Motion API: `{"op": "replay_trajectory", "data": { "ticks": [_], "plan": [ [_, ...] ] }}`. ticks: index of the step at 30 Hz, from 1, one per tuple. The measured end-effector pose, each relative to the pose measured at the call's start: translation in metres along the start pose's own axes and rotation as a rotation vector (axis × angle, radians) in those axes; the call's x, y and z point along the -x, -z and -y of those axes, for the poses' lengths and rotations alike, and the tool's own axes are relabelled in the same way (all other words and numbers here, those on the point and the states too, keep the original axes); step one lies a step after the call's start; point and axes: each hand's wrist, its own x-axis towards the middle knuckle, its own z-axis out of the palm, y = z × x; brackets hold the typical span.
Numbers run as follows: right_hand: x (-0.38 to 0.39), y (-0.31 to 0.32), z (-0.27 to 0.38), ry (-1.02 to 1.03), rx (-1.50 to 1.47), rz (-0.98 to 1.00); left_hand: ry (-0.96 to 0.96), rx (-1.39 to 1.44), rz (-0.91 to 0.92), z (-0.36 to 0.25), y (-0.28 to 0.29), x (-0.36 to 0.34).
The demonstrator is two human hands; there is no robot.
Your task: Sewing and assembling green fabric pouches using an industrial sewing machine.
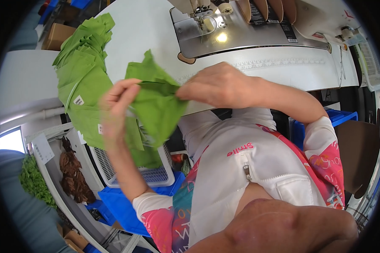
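Both hands up front, apart from each other, each clamped on the same green fabric piece (pixel 162 105). Left hand (pixel 121 95) pinches its left edge between thumb and fingers (motion blur on this one, finger detail soft); right hand (pixel 221 86) pinches the right side, knuckles up. Piece hangs in the air between them, in front of the near edge of the white surface (pixel 141 27), one corner pointing up, the lower part drooping. To the left, a fanned stack of green fabric pieces (pixel 82 71) lies along the surface and trails down toward a white plastic basket (pixel 172 168), with small white labels (pixel 79 100) on it. Basket sits over a blue bin (pixel 122 208). Beyond the right hand: sewing machine (pixel 204 14) with its metal bed plate (pixel 236 44), lamp glare on the plate; curved brown pieces (pixel 264 9) and black printed strips (pixel 288 31) on top of it. Ruler strip (pixel 278 64) runs along the surface just in front of the plate. Far left, a cardboard box (pixel 60 37); lower left, crumpled brown material (pixel 74 175) and a bright green bundle (pixel 36 181).
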Motion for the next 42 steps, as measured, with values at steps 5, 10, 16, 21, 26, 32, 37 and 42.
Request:
{"op": "replay_trajectory", "data": {
  "ticks": [5,10,16,21,26,32,37,42],
  "plan": [
    [-0.022,-0.023,-0.008,0.085,0.225,-0.164,-0.338,-0.617,0.065,-0.076,-0.004,-0.045],
    [0.020,-0.025,-0.028,-0.078,0.393,-0.070,-0.808,-1.169,0.132,0.011,-0.077,-0.116],
    [0.055,0.007,-0.059,-0.090,0.643,0.094,-0.631,-0.428,0.357,0.049,-0.121,-0.177],
    [0.051,0.020,-0.065,-0.043,0.649,0.036,-0.274,-0.219,0.535,0.042,-0.125,-0.190],
    [0.052,0.016,-0.079,0.023,0.665,0.002,-0.259,-0.194,0.488,0.026,-0.127,-0.195],
    [0.046,0.018,-0.078,-0.116,0.571,0.151,-0.278,-0.239,0.518,0.027,-0.127,-0.207],
    [0.043,0.016,-0.084,-0.122,0.580,0.056,-0.385,-0.192,0.438,0.036,-0.127,-0.213],
    [0.044,0.014,-0.088,-0.144,0.569,0.035,-0.359,-0.236,0.456,0.034,-0.126,-0.216]
  ]
}}
